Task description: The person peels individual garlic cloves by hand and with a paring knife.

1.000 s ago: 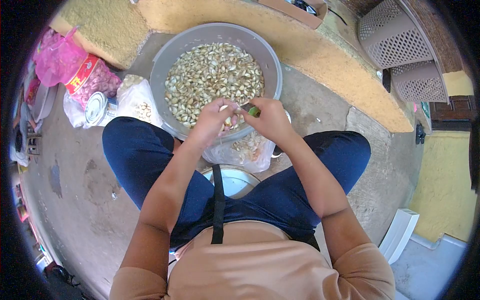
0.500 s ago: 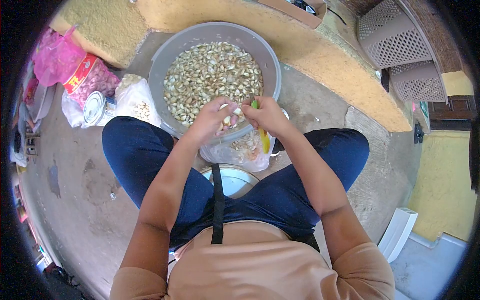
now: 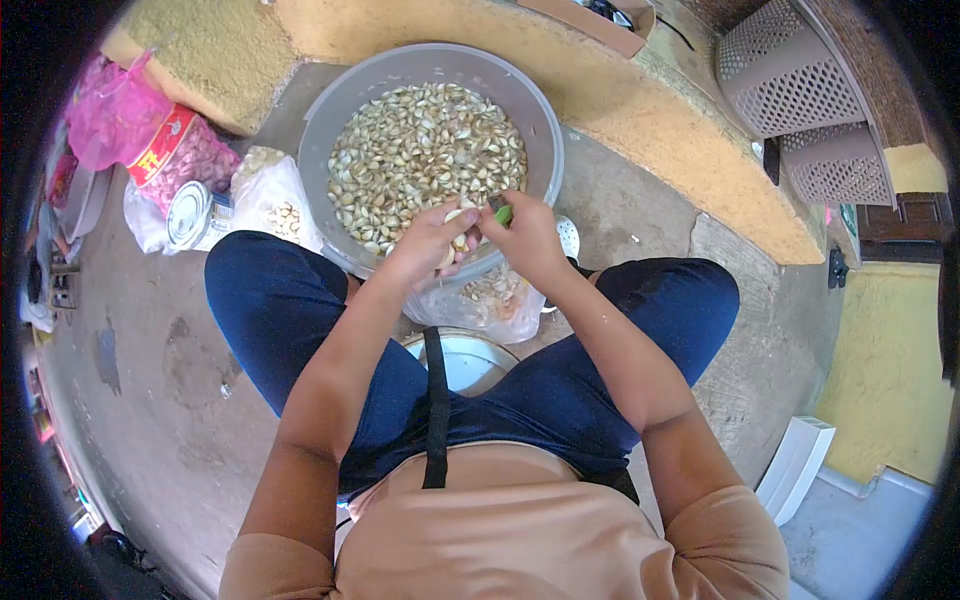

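Note:
A big grey tub [image 3: 545, 165] stands in front of me, holding many garlic cloves [image 3: 425, 145]. Over its near rim my left hand [image 3: 425, 245] is closed around pale garlic cloves [image 3: 448, 258]. My right hand [image 3: 530, 240] grips a small knife [image 3: 504, 214] by its green handle, most of it covered by the fingers. The fingertips of both hands meet at the cloves. Below them, against the tub, sits a clear plastic bag [image 3: 500, 310] with papery peels inside.
To the left lie a pink mesh sack [image 3: 190, 150] of garlic, a tin can [image 3: 190, 218] and a white bag [image 3: 285, 210]. A round pale lid or container [image 3: 465, 360] is between my legs. A low yellow wall [image 3: 640, 160] curves behind the tub, with grey perforated baskets [image 3: 790, 80] at right.
The knife has turned in my right hand, so its yellow handle end no longer shows below the palm. Both hands stay together over the tub's near rim.

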Motion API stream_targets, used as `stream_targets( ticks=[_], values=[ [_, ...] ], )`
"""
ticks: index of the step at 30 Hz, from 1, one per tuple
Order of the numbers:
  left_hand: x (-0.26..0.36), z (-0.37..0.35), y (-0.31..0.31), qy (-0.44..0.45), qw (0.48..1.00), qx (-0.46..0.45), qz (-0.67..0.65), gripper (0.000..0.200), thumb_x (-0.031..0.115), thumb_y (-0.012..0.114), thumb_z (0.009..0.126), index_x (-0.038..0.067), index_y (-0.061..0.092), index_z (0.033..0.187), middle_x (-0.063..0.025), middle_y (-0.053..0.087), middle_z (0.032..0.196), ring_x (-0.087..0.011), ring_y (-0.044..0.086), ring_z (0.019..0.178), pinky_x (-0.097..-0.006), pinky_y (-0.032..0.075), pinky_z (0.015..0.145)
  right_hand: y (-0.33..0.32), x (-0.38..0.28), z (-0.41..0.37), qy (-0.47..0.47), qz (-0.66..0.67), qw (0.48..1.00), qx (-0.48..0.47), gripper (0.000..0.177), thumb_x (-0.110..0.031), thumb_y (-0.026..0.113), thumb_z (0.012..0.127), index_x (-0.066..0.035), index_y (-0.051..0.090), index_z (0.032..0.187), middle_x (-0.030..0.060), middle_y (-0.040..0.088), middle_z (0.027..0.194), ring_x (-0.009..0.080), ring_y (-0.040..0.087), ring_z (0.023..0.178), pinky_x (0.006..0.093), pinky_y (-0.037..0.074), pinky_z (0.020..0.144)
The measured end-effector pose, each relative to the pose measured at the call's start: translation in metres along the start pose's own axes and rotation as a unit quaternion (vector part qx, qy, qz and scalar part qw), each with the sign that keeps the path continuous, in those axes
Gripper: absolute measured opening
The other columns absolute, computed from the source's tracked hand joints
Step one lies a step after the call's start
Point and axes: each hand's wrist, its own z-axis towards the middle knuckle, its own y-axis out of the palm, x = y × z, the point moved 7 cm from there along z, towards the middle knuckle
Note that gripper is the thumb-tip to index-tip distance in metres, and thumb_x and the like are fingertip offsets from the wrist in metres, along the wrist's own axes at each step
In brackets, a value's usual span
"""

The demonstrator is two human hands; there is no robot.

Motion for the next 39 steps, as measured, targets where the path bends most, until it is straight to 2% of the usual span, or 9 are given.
stream_targets(
  ticks=[4, 13, 16, 19, 22, 28, 34, 37, 39],
  values=[
    [-0.001, 0.003, 0.000, -0.005, 0.997, -0.021, 0.074, 0.015, 0.022, 0.047, 0.086, 0.008, 0.049, 0.091, 0.0018, 0.046, 0.063, -0.0033, 0.038, 0.045, -0.0153, 0.026, 0.033, -0.006, -0.004, 0.000, -0.088, -0.030, 0.994, 0.063, 0.026, -0.019, 0.060, 0.068, 0.005, 0.054, 0.074, 0.0230, 0.055, 0.066, 0.0348, 0.055, 0.062, 0.0409, 0.042, 0.057],
    [-0.002, 0.004, -0.001, -0.012, 0.988, -0.028, 0.149, 0.015, 0.022, 0.047, 0.085, 0.008, 0.049, 0.089, 0.0017, 0.047, 0.063, -0.0040, 0.040, 0.046, -0.0159, 0.026, 0.033, -0.014, 0.008, 0.010, 0.024, 0.006, 0.999, 0.047, 0.025, -0.020, 0.058, 0.070, 0.004, 0.052, 0.068, 0.0206, 0.051, 0.054, 0.0336, 0.053, 0.051, 0.0386, 0.041, 0.049],
    [-0.002, 0.004, -0.004, -0.015, 0.987, -0.024, 0.161, 0.017, 0.023, 0.048, 0.085, 0.007, 0.050, 0.088, 0.0017, 0.048, 0.063, -0.0045, 0.041, 0.047, -0.0172, 0.028, 0.036, -0.003, 0.027, 0.015, 0.044, 0.072, 0.996, 0.015, 0.029, -0.025, 0.059, 0.072, 0.003, 0.054, 0.072, 0.0150, 0.051, 0.049, 0.0249, 0.053, 0.045, 0.0339, 0.040, 0.045],
    [0.001, 0.003, -0.007, -0.005, 0.978, -0.006, 0.206, 0.019, 0.025, 0.049, 0.084, 0.007, 0.052, 0.086, 0.0018, 0.050, 0.064, -0.0059, 0.044, 0.051, -0.0200, 0.034, 0.042, 0.005, 0.025, 0.006, 0.146, 0.176, 0.965, -0.129, 0.023, -0.022, 0.059, 0.075, -0.002, 0.057, 0.087, -0.0003, 0.051, 0.055, 0.0064, 0.043, 0.041, 0.0215, 0.034, 0.037],
    [0.003, 0.004, -0.010, 0.016, 0.967, -0.001, 0.254, 0.020, 0.026, 0.049, 0.084, 0.006, 0.053, 0.084, 0.0022, 0.050, 0.064, -0.0066, 0.045, 0.054, -0.0210, 0.037, 0.047, 0.008, 0.012, 0.006, 0.073, 0.189, 0.970, -0.136, 0.024, -0.020, 0.062, 0.074, -0.003, 0.058, 0.090, -0.0005, 0.052, 0.057, 0.0062, 0.041, 0.039, 0.0203, 0.032, 0.037],
    [0.007, 0.000, -0.004, 0.014, 0.945, -0.014, 0.327, 0.021, 0.029, 0.048, 0.084, 0.009, 0.054, 0.087, 0.0047, 0.049, 0.061, -0.0036, 0.042, 0.050, -0.0172, 0.034, 0.044, 0.002, 0.019, 0.005, 0.134, 0.145, 0.967, -0.160, 0.019, -0.020, 0.064, 0.073, -0.003, 0.061, 0.080, -0.0006, 0.051, 0.056, 0.0055, 0.043, 0.043, 0.0206, 0.034, 0.039],
    [0.006, 0.001, -0.006, 0.021, 0.952, -0.024, 0.304, 0.021, 0.028, 0.048, 0.084, 0.007, 0.054, 0.088, 0.0035, 0.051, 0.062, -0.0043, 0.044, 0.052, -0.0179, 0.035, 0.045, -0.002, 0.011, 0.013, -0.076, 0.025, 0.995, -0.053, 0.019, -0.021, 0.061, 0.076, -0.002, 0.061, 0.078, 0.0016, 0.054, 0.058, 0.0051, 0.046, 0.047, 0.0215, 0.036, 0.042],
    [0.005, 0.004, -0.010, 0.034, 0.957, -0.016, 0.289, 0.021, 0.027, 0.049, 0.084, 0.007, 0.054, 0.088, 0.0030, 0.051, 0.062, -0.0047, 0.045, 0.054, -0.0188, 0.036, 0.046, 0.003, 0.024, 0.012, 0.062, 0.089, 0.990, -0.095, 0.020, -0.020, 0.059, 0.078, -0.001, 0.058, 0.081, 0.0005, 0.051, 0.058, 0.0050, 0.045, 0.048, 0.0217, 0.036, 0.042],
    [0.007, 0.003, -0.011, 0.034, 0.959, 0.005, 0.282, 0.020, 0.026, 0.050, 0.084, 0.007, 0.055, 0.088, 0.0028, 0.051, 0.062, -0.0048, 0.045, 0.056, -0.0192, 0.036, 0.046, 0.016, 0.035, 0.007, 0.155, 0.269, 0.942, -0.131, 0.018, -0.019, 0.057, 0.079, -0.002, 0.055, 0.081, -0.0008, 0.049, 0.057, 0.0050, 0.042, 0.047, 0.0215, 0.034, 0.041]
  ],
)
